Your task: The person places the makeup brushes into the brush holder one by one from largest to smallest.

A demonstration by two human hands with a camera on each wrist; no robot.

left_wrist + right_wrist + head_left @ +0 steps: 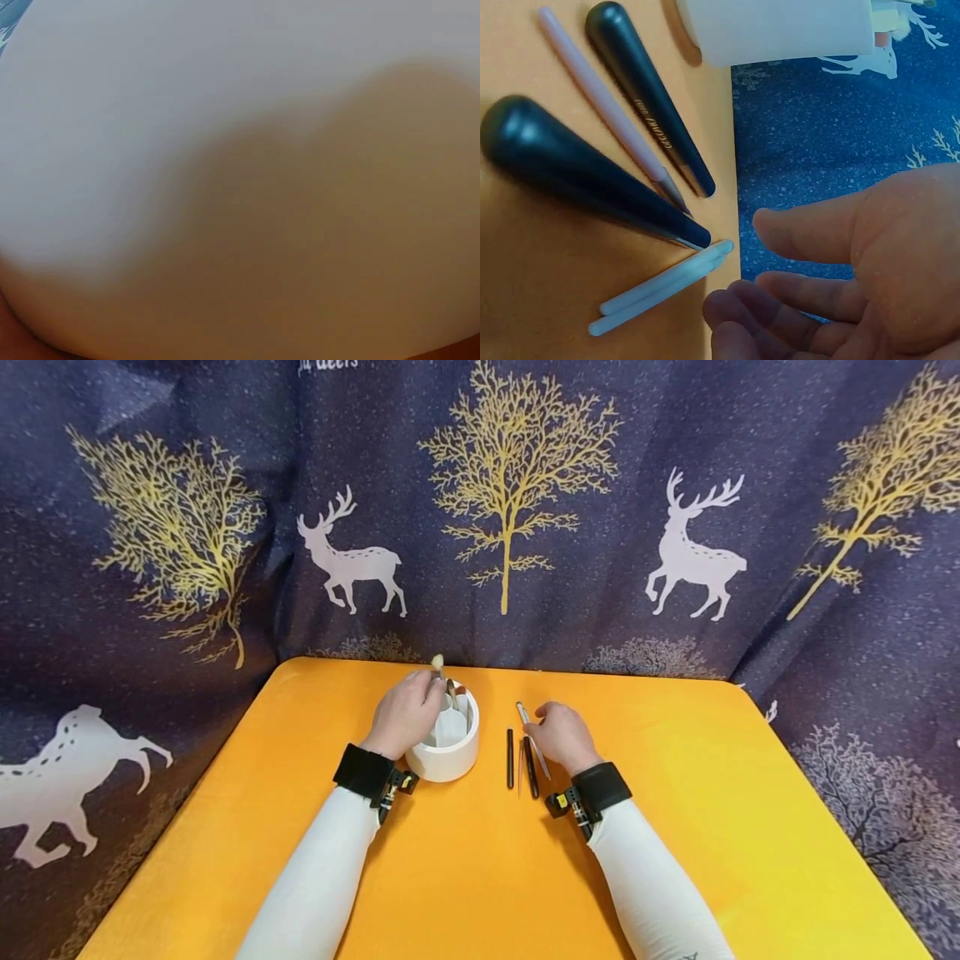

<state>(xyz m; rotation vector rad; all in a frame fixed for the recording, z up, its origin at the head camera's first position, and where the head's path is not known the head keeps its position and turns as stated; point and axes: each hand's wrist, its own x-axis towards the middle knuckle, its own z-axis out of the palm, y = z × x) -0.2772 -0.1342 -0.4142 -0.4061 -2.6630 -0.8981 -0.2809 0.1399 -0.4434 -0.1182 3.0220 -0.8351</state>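
An orange-yellow table (450, 877) bears a white cylindrical container (444, 765). The left hand (407, 712) is at its left rim, grip impossible to tell. Right of the container: the right hand (564, 735), fingers loosely parted, holding nothing; two black tapered handles (592, 165); slim white rods (660, 281) farther out; a thin pink stick (604, 95).

The orange table (465, 893) bears a white pot (444, 765) and several slender tools (510, 760), probably brushes.
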